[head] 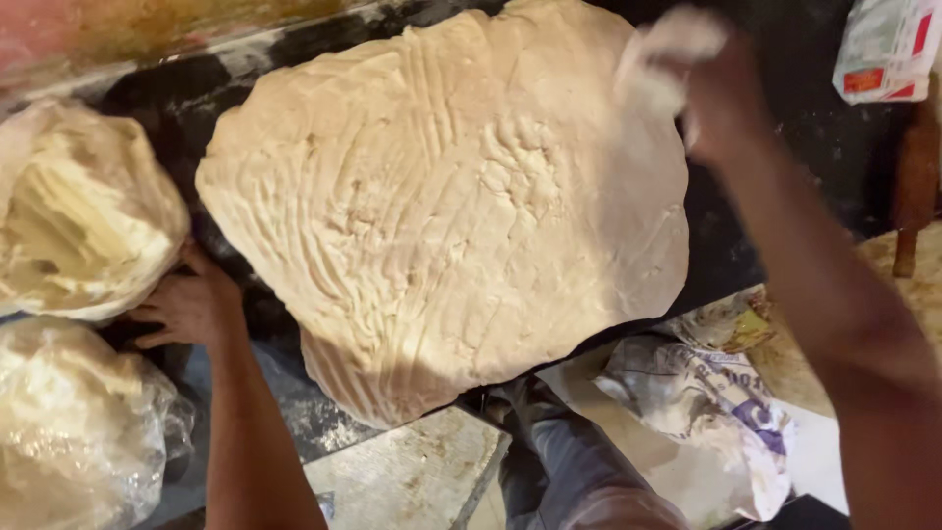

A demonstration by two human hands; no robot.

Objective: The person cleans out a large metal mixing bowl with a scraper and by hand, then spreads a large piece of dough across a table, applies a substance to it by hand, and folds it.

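Observation:
A big flattened slab of pale dough with finger grooves lies on a dark worktop. My left hand rests on the worktop by the slab's lower left edge, touching a smaller lump of dough; its fingers are curled and hold nothing I can make out. My right hand is raised over the slab's upper right edge. It is blurred and floury, and appears closed on a small pale piece of dough.
A clear plastic bag of dough sits at the lower left. Crumpled printed paper lies below the worktop at the right. A white and red package is at the top right. My trouser leg shows below.

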